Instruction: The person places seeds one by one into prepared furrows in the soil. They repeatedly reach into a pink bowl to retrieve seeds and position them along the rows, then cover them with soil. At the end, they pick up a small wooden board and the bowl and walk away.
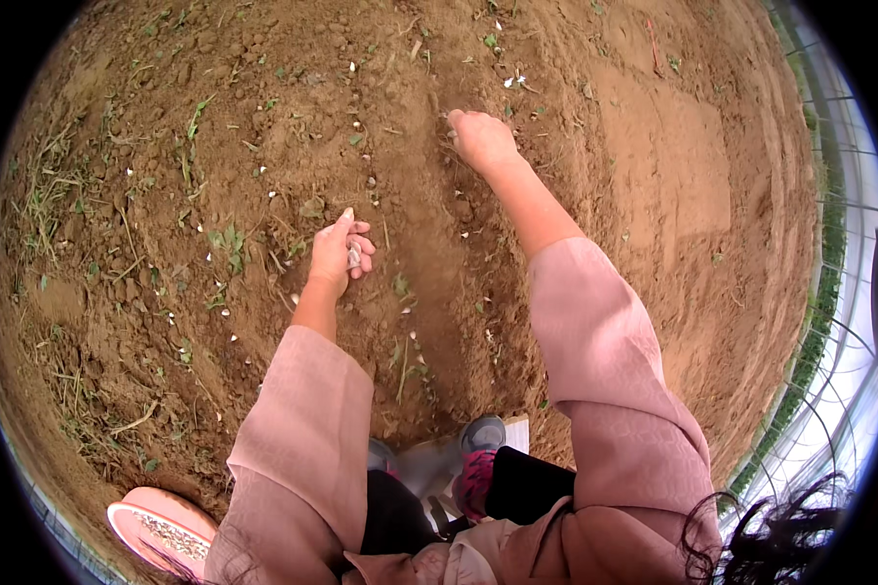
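My left hand (342, 250) hangs above the soil, palm partly turned up, with pale garlic cloves (354, 256) held against the curled fingers. Further ahead and to the right, my right hand (483, 139) reaches down to the soil with its fingers bent together. Its fingertips are partly hidden, so whether they pinch a clove is unclear. Small whitish cloves dot the brown soil (424, 241) in rough rows, among them one clove (271, 194) left of my left hand and another clove (464, 235) below my right hand.
A pink basin (121, 515) holding many cloves stands at the lower left. My grey shoe (483, 433) is near the bottom middle. Dry stalks and weeds (51, 197) lie on the left. A wire frame with white sheeting (852, 292) borders the right.
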`<action>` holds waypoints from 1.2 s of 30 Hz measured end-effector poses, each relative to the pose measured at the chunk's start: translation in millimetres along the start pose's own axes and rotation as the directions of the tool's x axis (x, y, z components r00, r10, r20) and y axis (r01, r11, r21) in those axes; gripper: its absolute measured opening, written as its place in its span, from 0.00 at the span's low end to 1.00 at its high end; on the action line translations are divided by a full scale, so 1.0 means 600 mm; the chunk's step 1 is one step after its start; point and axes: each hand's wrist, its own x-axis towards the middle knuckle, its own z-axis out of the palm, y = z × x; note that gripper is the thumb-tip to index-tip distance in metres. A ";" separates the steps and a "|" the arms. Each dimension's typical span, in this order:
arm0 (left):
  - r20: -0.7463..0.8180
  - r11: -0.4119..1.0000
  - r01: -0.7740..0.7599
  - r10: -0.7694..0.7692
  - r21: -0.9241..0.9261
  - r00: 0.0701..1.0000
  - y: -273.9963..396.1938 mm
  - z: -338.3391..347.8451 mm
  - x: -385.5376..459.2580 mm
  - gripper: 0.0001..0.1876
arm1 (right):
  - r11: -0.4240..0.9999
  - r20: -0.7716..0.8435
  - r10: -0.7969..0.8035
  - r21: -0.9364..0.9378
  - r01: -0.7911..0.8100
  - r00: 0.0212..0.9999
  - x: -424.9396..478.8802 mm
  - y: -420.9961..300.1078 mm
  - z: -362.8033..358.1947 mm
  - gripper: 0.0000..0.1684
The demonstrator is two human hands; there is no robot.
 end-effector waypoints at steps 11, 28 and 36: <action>-0.028 1.000 0.016 -0.016 0.003 0.999 0.002 0.007 0.000 0.19 | 0.991 0.143 0.131 -0.018 -0.130 0.981 0.025 -0.055 0.001 0.10; -0.027 0.999 0.039 -0.039 -0.009 0.999 0.002 0.007 -0.001 0.19 | 0.769 -0.257 0.626 0.360 -0.528 0.737 0.141 0.221 -0.030 0.23; -0.055 0.999 0.042 -0.041 0.023 0.998 0.005 0.005 -0.003 0.19 | 0.821 -0.162 0.571 0.113 -0.560 0.805 0.211 0.163 -0.078 0.29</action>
